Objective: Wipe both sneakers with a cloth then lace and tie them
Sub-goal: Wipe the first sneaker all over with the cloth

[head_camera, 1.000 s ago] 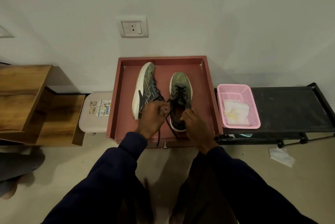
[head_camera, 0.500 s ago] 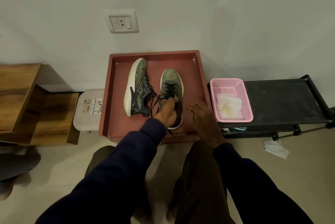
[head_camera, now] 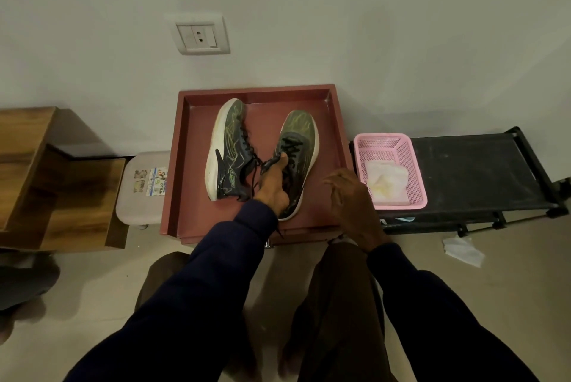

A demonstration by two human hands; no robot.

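Since a second ago our right hand (head_camera: 349, 199) has come off the laces and drawn away to the right, while our left hand (head_camera: 275, 185) has crossed over to take the upright sneaker (head_camera: 301, 140) alone, and the toe of that shoe has swung out to the right. The left hand grips the sneaker at its mouth, fingers (head_camera: 281, 162) curled in over the collar and reaching onto the lowest laces, so the toe lies beyond the grip and the heel sits under the wrist. The second sneaker (head_camera: 227, 150) lies on its side just left of this hand, its loose laces trailing toward the knuckles. Both shoes rest in the red tray (head_camera: 191, 171). Our right hand hangs above the tray's right edge with fingers loosely bent, holding nothing, near the gripped shoe's heel but apart from it. Just right of that hand, the cloth (head_camera: 386, 181) lies folded in the pink basket (head_camera: 415, 171).
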